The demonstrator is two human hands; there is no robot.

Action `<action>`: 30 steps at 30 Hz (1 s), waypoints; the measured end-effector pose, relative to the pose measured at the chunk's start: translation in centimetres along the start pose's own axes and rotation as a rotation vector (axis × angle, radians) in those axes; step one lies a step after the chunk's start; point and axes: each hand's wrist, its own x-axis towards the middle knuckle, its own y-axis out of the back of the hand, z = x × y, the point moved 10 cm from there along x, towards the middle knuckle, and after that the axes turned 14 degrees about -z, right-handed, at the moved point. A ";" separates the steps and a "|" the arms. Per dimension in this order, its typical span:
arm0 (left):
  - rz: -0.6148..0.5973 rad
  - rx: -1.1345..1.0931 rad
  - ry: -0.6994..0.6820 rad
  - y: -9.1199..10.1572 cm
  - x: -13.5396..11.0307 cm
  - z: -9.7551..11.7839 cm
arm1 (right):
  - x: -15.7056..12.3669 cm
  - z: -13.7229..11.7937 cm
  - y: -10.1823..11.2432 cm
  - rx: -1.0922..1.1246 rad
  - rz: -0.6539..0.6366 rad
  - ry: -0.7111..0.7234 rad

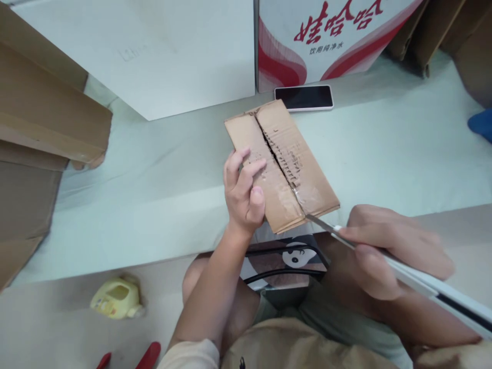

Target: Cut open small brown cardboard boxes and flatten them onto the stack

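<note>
A flat brown cardboard box [311,169] stands tilted at the front of the table, a ragged slit running along its taped middle seam. My left hand [246,192] grips its left side, thumb and fingers on the upper face. In my right hand [392,246] is a utility knife [330,229] with a long white handle. Its blade tip touches the near end of the seam, by the box's lower edge. Part of the handle is hidden behind my fingers.
A phone [303,97] lies behind the cardboard box. Farther back stand a white box [154,51] and a red-and-white water carton [282,61]. Brown cartons [49,102] are at the left. On the floor sits a yellow jug [117,298].
</note>
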 end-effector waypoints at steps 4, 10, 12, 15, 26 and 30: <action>0.010 0.006 0.008 -0.1 -0.1 -0.1 | 1.1 -0.1 -0.2 -0.091 0.023 0.040; 0.015 -0.003 0.014 -0.1 -0.1 -0.1 | 2.3 0.1 -1.8 -0.200 -0.078 0.000; 0.012 -0.007 0.011 -0.1 -0.1 0.0 | 2.4 0.3 -1.8 -0.183 -0.085 -0.027; 0.016 -0.009 0.012 -0.2 -0.2 -0.1 | 2.3 0.6 -1.6 -0.183 -0.073 -0.061; 0.013 -0.023 0.002 -0.2 -0.1 -0.1 | 1.9 1.0 -1.5 -0.187 -0.064 -0.080; -0.014 0.026 0.034 -0.4 -0.1 -0.3 | 2.4 0.5 -1.7 -0.222 -0.078 -0.052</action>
